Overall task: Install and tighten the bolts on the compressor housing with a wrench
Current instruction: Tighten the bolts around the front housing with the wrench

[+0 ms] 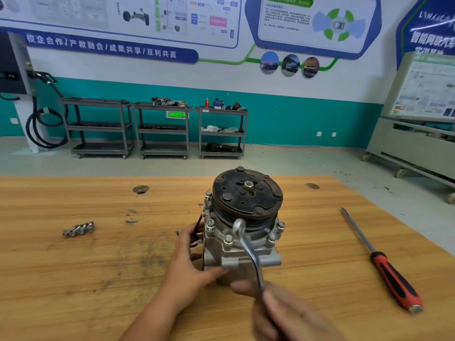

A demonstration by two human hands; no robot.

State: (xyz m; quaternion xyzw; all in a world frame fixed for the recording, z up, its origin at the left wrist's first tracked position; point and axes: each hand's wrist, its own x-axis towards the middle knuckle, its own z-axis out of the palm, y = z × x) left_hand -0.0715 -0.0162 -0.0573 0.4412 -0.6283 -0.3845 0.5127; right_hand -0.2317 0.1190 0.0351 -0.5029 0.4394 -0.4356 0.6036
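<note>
Head view: wrench (249,252) ring-end up toward compressor (246,196)

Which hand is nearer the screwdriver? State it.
Right. The right hand, holding the wrench, is left of the screwdriver; the left hand holds the compressor, farther left.
</note>
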